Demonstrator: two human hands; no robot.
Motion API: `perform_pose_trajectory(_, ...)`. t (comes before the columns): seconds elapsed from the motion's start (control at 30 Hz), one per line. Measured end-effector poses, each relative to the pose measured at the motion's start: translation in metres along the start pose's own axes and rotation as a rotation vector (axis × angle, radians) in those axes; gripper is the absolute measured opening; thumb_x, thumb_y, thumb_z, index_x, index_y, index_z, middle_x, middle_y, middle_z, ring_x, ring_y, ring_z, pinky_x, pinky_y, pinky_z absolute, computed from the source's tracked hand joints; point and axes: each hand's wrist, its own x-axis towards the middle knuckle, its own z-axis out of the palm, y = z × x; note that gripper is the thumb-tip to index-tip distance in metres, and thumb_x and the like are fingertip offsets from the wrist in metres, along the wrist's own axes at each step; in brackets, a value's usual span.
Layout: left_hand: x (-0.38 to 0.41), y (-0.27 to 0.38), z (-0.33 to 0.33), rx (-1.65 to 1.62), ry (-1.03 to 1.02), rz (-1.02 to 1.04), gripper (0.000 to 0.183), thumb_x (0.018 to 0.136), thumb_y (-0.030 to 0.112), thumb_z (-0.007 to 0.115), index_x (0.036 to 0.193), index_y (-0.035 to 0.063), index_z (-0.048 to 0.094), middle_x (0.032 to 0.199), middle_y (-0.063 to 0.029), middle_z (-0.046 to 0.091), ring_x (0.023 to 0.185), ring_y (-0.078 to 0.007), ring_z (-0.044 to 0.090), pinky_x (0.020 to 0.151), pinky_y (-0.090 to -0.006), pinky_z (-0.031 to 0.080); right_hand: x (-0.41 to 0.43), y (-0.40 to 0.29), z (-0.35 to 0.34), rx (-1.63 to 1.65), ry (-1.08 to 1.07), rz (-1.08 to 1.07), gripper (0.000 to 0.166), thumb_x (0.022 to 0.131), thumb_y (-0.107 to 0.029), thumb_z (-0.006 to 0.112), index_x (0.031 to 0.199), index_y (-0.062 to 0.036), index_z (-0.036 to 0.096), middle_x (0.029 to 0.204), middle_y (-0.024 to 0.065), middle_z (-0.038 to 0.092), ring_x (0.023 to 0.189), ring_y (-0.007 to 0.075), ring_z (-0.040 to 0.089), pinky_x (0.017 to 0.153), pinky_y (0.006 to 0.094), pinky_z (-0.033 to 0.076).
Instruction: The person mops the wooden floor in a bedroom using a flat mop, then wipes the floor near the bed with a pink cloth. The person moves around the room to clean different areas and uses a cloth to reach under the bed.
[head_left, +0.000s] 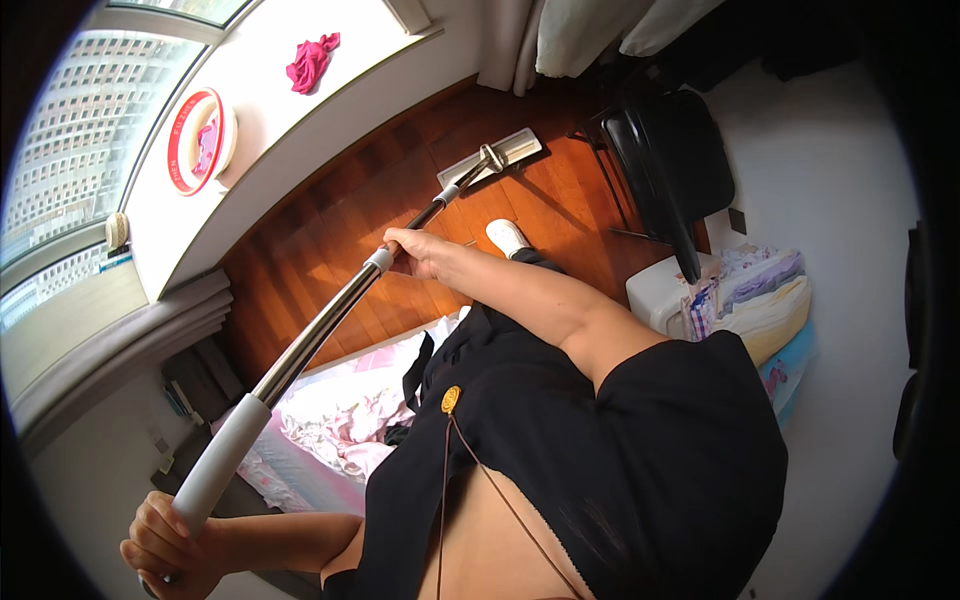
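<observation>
A flat mop's long metal pole (319, 334) runs diagonally across the view, with a thick grey-white grip at its near end. My left hand (176, 540) is closed around that grip at the lower left. Farther along, just past a pale collar, my right hand (412, 253) wraps the slimmer part of the pole. The flat rectangular mop head (517, 148) lies on the reddish wooden floor (360, 195), under the pole's hinged metal joint. My white shoe (507, 237) stands on the boards a little nearer than the mop head.
A black folding chair (667, 154) stands right of the mop head, near a white stool (660, 292) and folded bedding (765, 307). A bed with crumpled pink sheets (345, 412) is at lower left. The white windowsill (262, 127) holds a red-rimmed basin (174, 142) and a pink cloth (309, 66).
</observation>
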Motion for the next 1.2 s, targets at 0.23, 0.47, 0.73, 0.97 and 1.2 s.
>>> perform_pose_trajectory(0.23, 0.016, -0.103, 0.071, 0.124, 0.025, -0.006, 0.02, 0.075, 0.014, 0.044, 0.06, 0.0142, 0.03, 0.045, 0.0025, 0.023, 0.047, -0.0103, 0.026, 0.063, -0.0305, 0.032, 0.027, -0.135, -0.042, -0.083, 0.212, -0.279, 0.007, 0.065, -0.006, 0.051, 0.062, -0.0102, 0.045, 0.068, 0.0023, 0.052, 0.06, 0.0148, 0.057, 0.057, 0.0276, 0.056)
perform_pose_trajectory(0.47, 0.051, -0.123, 0.105, 0.065, -0.13, 0.022, 0.019, 0.072, 0.013, 0.044, 0.06, 0.0125, 0.03, 0.044, -0.0005, 0.026, 0.044, -0.0103, 0.028, 0.059, -0.0303, 0.032, 0.037, -0.167, -0.075, 0.081, 0.143, -0.322, 0.006, 0.068, -0.01, 0.054, 0.067, -0.0108, 0.048, 0.064, 0.0005, 0.052, 0.06, 0.0114, 0.057, 0.056, 0.0252, 0.054)
perform_pose_trajectory(0.73, 0.069, -0.106, 0.118, -0.052, -0.369, 0.096, 0.017, 0.071, 0.012, 0.043, 0.058, 0.0106, 0.033, 0.047, -0.0012, 0.033, 0.041, -0.014, 0.028, 0.05, -0.0309, 0.031, 0.003, -0.123, -0.08, 0.311, 0.092, -0.347, 0.01, 0.073, -0.019, 0.058, 0.071, -0.0118, 0.051, 0.069, 0.0013, 0.054, 0.06, 0.0116, 0.056, 0.05, 0.0238, 0.052)
perform_pose_trajectory(0.97, 0.052, -0.062, 0.052, -0.088, -0.544, 0.054, 0.021, 0.082, 0.023, 0.035, 0.065, 0.0108, 0.039, 0.053, -0.0011, 0.035, 0.046, -0.016, 0.032, 0.05, -0.0316, 0.029, -0.014, -0.035, -0.069, 0.334, 0.093, -0.341, 0.014, 0.077, -0.022, 0.056, 0.068, -0.0137, 0.05, 0.065, -0.0002, 0.055, 0.059, 0.0106, 0.058, 0.051, 0.0225, 0.053)
perform_pose_trajectory(1.2, 0.002, -0.026, -0.002, -0.102, -0.843, 0.073, 0.021, 0.082, 0.016, 0.045, 0.064, 0.0069, 0.041, 0.054, -0.0032, 0.047, 0.043, -0.0147, 0.046, 0.043, -0.0281, 0.041, -0.035, 0.097, -0.088, 0.318, 0.121, -0.226, 0.012, 0.077, -0.022, 0.056, 0.069, -0.0134, 0.052, 0.071, 0.0009, 0.058, 0.065, 0.0107, 0.059, 0.05, 0.0211, 0.052)
